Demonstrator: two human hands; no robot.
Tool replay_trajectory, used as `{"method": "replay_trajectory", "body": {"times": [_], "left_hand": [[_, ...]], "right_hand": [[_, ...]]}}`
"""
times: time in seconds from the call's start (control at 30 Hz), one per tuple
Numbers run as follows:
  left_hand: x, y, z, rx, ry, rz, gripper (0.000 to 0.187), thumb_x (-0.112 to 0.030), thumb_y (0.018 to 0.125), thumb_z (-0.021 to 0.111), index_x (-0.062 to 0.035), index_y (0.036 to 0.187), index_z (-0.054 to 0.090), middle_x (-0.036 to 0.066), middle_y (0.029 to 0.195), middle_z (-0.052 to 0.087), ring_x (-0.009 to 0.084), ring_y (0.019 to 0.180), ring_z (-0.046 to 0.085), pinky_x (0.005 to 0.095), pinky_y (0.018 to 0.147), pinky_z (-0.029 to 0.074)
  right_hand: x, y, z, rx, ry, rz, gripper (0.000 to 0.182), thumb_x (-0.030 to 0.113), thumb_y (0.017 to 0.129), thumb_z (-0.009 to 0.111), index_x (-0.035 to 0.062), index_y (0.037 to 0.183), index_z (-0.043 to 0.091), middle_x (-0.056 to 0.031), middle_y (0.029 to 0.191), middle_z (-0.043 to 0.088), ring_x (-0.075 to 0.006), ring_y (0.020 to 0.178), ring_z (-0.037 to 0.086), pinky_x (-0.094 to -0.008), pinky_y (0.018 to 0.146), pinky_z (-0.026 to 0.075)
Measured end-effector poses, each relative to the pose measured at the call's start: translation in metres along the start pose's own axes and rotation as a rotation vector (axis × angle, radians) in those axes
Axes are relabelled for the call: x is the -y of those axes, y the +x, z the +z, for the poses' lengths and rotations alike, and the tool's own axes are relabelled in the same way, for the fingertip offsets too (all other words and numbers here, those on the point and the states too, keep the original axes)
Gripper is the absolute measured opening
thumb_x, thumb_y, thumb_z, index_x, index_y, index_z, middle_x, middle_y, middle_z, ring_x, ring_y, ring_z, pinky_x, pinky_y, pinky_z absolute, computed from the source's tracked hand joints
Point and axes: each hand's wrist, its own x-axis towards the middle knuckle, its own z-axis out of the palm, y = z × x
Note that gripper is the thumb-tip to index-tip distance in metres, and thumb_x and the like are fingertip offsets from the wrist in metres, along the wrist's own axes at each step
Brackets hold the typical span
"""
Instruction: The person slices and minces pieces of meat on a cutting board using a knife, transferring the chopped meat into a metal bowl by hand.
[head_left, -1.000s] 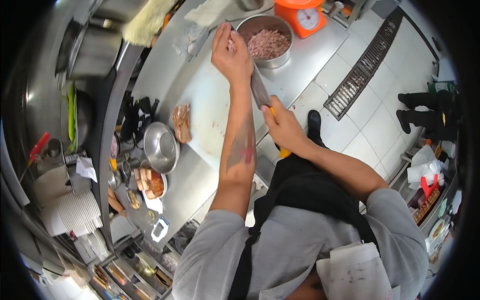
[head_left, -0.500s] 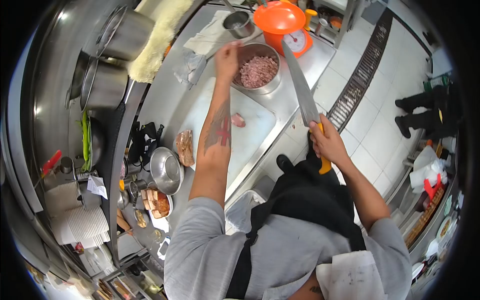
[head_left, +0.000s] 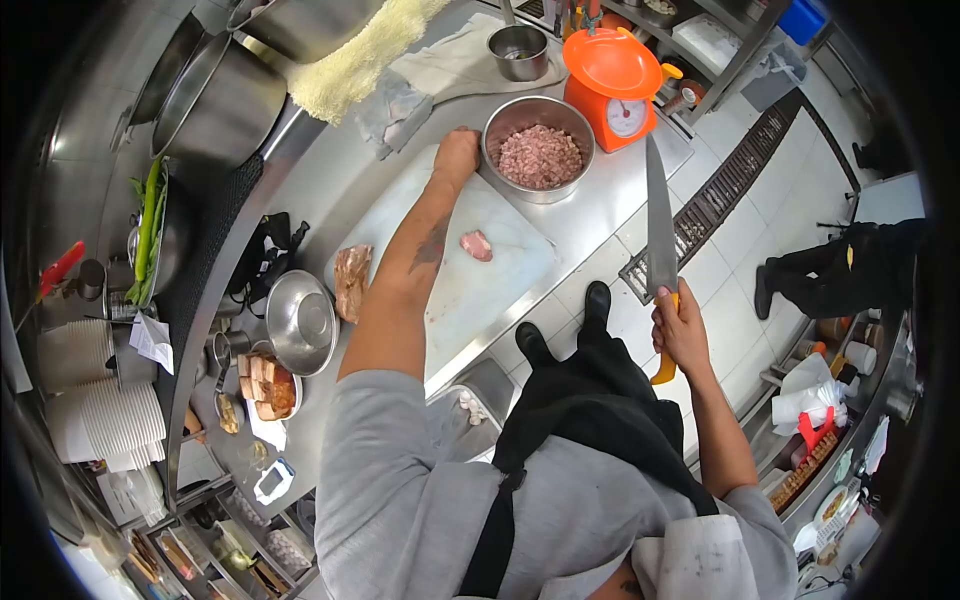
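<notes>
Since the earlier frame, the left hand [head_left: 458,155] has shifted from the pot's rim to the far corner of the cutting board [head_left: 465,290]; the right hand continues to carry the knife [head_left: 661,230]. Right grip: clenched around the yellow handle, blade extending forward from the fist, edge and tip clear of the board. Left grip: fingers curled, tips hidden; I cannot tell whether they grasp the board. Small piece of meat [head_left: 477,245]: resting on the board, nearer to the wearer than the left hand, left of the right fist and well apart from the blade. Pot [head_left: 510,120]: just right of the left hand, containing chopped meat [head_left: 540,157]. Slab of meat [head_left: 351,283]: left of both grips, beyond the left forearm. Orange scale [head_left: 596,108]: forward of the right fist, beside the pot.
</notes>
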Motion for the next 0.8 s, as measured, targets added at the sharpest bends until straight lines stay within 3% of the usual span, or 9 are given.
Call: {"method": "replay_trajectory", "body": {"times": [0.07,0.17,0.27,0.4,0.47,0.53,0.57,0.73,0.8], "left_hand": [[0.008,0.002,0.004,-0.059,0.001,0.001,0.012,-0.003,0.081,0.071,-0.0051,0.090,0.079,0.020,0.094,0.075,0.0394,0.092,0.073,0.0437,0.087,0.060],[-0.010,0.019,-0.047,-0.328,-0.567,-0.430,0.011,-0.006,0.080,0.074,-0.0019,0.090,0.075,0.013,0.081,0.076,0.0240,0.074,0.072,0.0331,0.074,0.058],[-0.064,0.011,-0.107,-0.598,-0.847,-0.227,0.009,-0.007,0.083,0.075,-0.0015,0.090,0.075,0.010,0.075,0.073,0.0161,0.073,0.070,0.0310,0.072,0.057],[-0.092,-0.009,-0.109,-0.107,-0.482,0.008,0.013,-0.007,0.090,0.072,-0.0026,0.099,0.079,0.011,0.092,0.079,0.0155,0.081,0.074,0.0314,0.077,0.059],[-0.090,-0.034,-0.152,-0.081,-0.459,-0.100,0.018,-0.007,0.093,0.068,-0.0032,0.106,0.080,0.011,0.093,0.080,0.0200,0.083,0.076,0.0335,0.080,0.059],[-0.058,-0.075,-0.161,-0.063,-0.577,-0.210,0.022,-0.011,0.096,0.065,-0.0042,0.108,0.081,0.013,0.095,0.081,0.0271,0.084,0.077,0.0380,0.084,0.060],[-0.034,-0.099,-0.150,0.070,-0.589,-0.254,0.026,-0.012,0.093,0.065,-0.0064,0.113,0.080,0.017,0.105,0.079,0.0330,0.101,0.076,0.0440,0.093,0.059],[-0.015,-0.268,-0.063,-0.142,-0.186,0.126,0.035,-0.013,0.098,0.065,-0.0010,0.130,0.070,0.022,0.141,0.066,0.0357,0.133,0.061,0.0445,0.115,0.047],[-0.037,-0.318,-0.078,-0.085,-0.312,0.031,0.036,-0.014,0.099,0.064,-0.0001,0.132,0.069,0.022,0.141,0.065,0.0378,0.135,0.060,0.0462,0.117,0.045]], "right_hand": [[0.015,0.002,0.006,0.018,-0.008,-0.029,0.025,0.033,0.113,0.052,0.0081,0.111,0.051,0.0012,0.069,0.048,-0.0082,0.045,0.047,-0.0267,0.040,0.042],[0.026,0.005,0.010,0.046,-0.005,-0.086,0.025,0.032,0.113,0.052,0.0079,0.109,0.051,0.0010,0.070,0.049,-0.0082,0.046,0.048,-0.0265,0.041,0.043],[0.029,0.004,0.017,0.069,-0.008,-0.121,0.024,0.031,0.113,0.053,0.0072,0.107,0.050,0.0007,0.069,0.049,-0.0077,0.047,0.048,-0.0263,0.041,0.043],[0.030,0.009,0.019,0.050,-0.044,-0.234,0.026,0.030,0.112,0.054,0.0048,0.107,0.054,-0.0005,0.071,0.052,-0.0103,0.054,0.054,-0.0283,0.052,0.048],[0.029,0.009,0.027,-0.015,-0.151,-0.433,0.028,0.030,0.112,0.055,0.0023,0.113,0.056,-0.0010,0.072,0.053,-0.0112,0.058,0.056,-0.0287,0.060,0.050],[0.027,0.006,0.027,0.174,-0.119,-0.417,0.031,0.032,0.111,0.056,0.0022,0.120,0.058,-0.0006,0.075,0.056,-0.0096,0.063,0.058,-0.0281,0.061,0.048],[0.026,-0.004,0.034,0.248,-0.127,-0.281,0.029,0.031,0.110,0.057,0.0036,0.119,0.058,-0.0006,0.075,0.057,-0.0095,0.061,0.058,-0.0287,0.059,0.047],[-0.002,-0.026,0.086,0.452,-0.527,-0.135,0.025,0.027,0.106,0.059,0.0048,0.117,0.060,-0.0048,0.073,0.060,-0.0140,0.052,0.056,-0.0332,0.051,0.046],[-0.020,-0.021,0.105,0.463,-0.580,-0.130,0.029,0.029,0.107,0.057,0.0019,0.117,0.061,-0.0086,0.074,0.063,-0.0169,0.053,0.060,-0.0357,0.052,0.049]]}}
